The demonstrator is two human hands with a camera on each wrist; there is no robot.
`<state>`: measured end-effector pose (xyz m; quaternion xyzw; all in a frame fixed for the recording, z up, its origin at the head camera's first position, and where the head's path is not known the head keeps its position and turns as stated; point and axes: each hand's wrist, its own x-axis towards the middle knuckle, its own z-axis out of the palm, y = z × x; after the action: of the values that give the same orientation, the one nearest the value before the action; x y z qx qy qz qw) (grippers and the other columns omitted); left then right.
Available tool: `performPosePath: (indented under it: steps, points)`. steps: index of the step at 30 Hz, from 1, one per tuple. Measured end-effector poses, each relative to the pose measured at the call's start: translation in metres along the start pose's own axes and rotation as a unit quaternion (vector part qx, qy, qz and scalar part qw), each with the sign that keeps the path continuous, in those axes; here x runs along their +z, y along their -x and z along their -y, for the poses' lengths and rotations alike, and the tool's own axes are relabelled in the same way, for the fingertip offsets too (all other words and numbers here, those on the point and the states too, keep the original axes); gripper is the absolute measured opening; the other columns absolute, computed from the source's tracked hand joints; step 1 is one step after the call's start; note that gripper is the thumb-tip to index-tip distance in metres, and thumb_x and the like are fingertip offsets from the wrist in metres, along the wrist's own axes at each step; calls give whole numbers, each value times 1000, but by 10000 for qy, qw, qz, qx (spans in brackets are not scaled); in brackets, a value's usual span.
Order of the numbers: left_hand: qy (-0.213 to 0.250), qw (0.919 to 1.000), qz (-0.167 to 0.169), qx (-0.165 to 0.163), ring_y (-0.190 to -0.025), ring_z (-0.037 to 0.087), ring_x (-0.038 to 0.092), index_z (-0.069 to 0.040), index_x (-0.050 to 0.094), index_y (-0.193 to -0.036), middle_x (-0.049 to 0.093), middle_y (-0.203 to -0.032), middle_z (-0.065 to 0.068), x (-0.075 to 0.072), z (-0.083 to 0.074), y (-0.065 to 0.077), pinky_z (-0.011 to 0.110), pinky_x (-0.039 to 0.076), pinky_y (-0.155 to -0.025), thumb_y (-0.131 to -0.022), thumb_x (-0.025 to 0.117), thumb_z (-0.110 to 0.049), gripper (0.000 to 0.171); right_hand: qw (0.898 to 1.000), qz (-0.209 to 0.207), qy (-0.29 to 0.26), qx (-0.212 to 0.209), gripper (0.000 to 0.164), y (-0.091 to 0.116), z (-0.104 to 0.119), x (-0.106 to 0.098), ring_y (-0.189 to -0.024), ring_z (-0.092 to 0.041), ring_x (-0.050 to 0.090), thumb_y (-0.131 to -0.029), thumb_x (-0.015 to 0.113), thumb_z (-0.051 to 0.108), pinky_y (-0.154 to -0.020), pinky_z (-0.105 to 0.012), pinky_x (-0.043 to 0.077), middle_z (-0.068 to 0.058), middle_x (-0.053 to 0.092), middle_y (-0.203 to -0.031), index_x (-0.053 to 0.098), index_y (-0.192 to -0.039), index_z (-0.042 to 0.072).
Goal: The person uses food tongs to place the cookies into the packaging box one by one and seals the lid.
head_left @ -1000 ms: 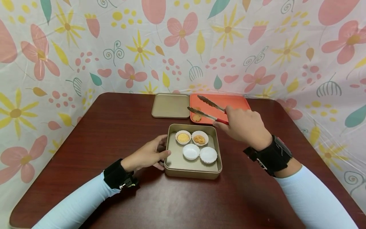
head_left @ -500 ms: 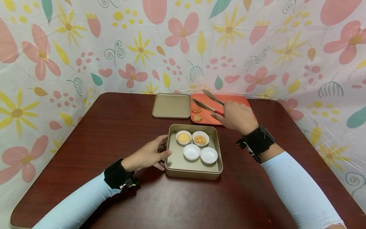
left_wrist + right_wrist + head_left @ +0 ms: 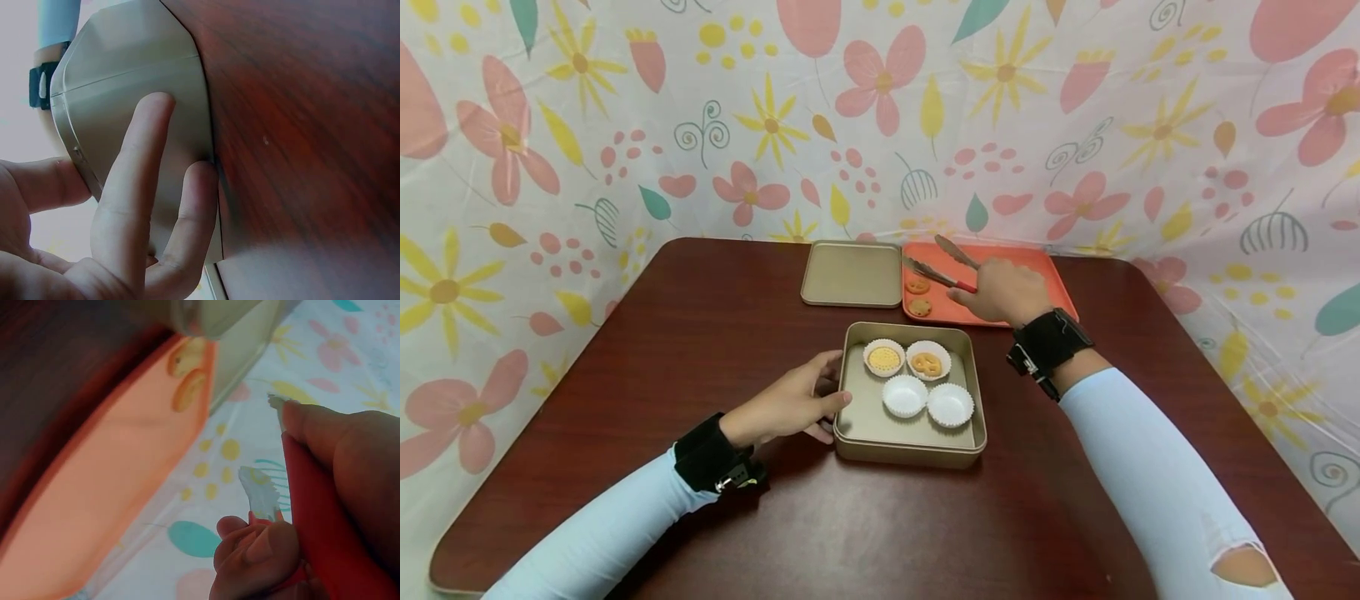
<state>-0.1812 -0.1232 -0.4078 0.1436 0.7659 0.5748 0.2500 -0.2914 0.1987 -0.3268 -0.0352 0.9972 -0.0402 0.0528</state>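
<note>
My right hand (image 3: pixel 1009 292) grips metal tongs (image 3: pixel 928 271) with red handles, seen large in the right wrist view. The tongs' tips are apart with nothing between them, over the left part of an orange tray (image 3: pixel 1037 283). On that tray lie a pretzel-shaped cookie (image 3: pixel 917 286) and a round cookie (image 3: pixel 919 307). My left hand (image 3: pixel 793 400) holds the left wall of a square gold tin (image 3: pixel 910 454), thumb over the rim, fingers along the outside. Inside stand white paper cups: one with a yellow round cookie (image 3: pixel 883 359), one with a pretzel cookie (image 3: pixel 927 364), and two bare ones (image 3: pixel 905 397).
The flat gold tin lid (image 3: pixel 852 275) lies left of the orange tray, beside its edge. Dark wood table (image 3: pixel 662 350) surrounds the tin. A flower-patterned cloth (image 3: pixel 700 125) hangs behind the table's back edge.
My right hand has carried the tongs left and away from me, uncovering the two cookies on the tray. The left hand stays at the tin.
</note>
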Motion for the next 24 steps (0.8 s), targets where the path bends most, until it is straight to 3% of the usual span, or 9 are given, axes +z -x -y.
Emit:
performPosePath:
  steps: [7,11,12,14,16,18,19,24]
  points:
    - [-29,10000,12,18,-96,34,64,-7,15,-163,37,-151,29,-1,-1,1,43,66,-69,-105,60,-13,74,9995,263,122,99,63,-17,-2,11,-53,-18,39,-95,54,69,-44,-29,28,-1,38,-62,70,-80,10]
    - [-1,10000,-27,25,-93,31,64,-8,16,-163,38,-152,28,-2,-1,0,44,66,-69,-104,61,-13,74,9993,343,166,31,61,-25,0,15,-53,-19,40,-97,55,66,-44,-30,29,-1,39,-61,76,-112,11]
    - [-2,10000,-31,20,-93,31,64,-8,16,-163,38,-152,28,-2,-1,0,43,66,-69,-104,61,-13,74,9991,378,196,-2,62,-26,0,16,-53,-19,41,-97,55,65,-44,-29,29,-1,40,-61,72,-126,13]
    - [6,10000,-30,21,-94,31,64,-8,15,-163,38,-152,28,-2,0,0,43,66,-69,-104,61,-13,74,9989,410,241,-42,61,-28,0,18,-54,-19,44,-98,56,64,-44,-29,30,-2,44,-61,72,-127,13]
    - [4,10000,-14,28,-95,32,64,-7,15,-163,38,-152,29,-2,0,-1,43,66,-69,-105,61,-13,74,9986,440,275,-51,57,-29,-1,22,-58,-21,51,-98,57,64,-46,-30,34,-4,50,-65,77,-107,12]
    - [-3,10000,-1,35,-95,32,64,-7,15,-163,38,-151,29,-2,1,-1,43,66,-69,-105,60,-13,74,9983,513,270,-19,56,-30,-1,25,-63,-23,56,-98,56,64,-48,-31,39,-5,55,-69,76,-93,12]
    - [0,10000,2,36,-95,33,64,-7,15,-163,38,-151,29,-2,1,-1,43,66,-69,-105,60,-13,74,9982,541,257,32,58,-31,-2,26,-65,-23,57,-98,56,64,-49,-32,40,-6,56,-71,71,-78,12]
    - [12,10000,-7,34,-94,32,64,-7,16,-163,38,-151,29,-3,1,0,43,66,-69,-105,60,-13,73,9964,818,137,193,60,-35,-3,31,-62,-21,53,-98,54,65,-50,-31,41,-3,49,-68,58,-67,14]
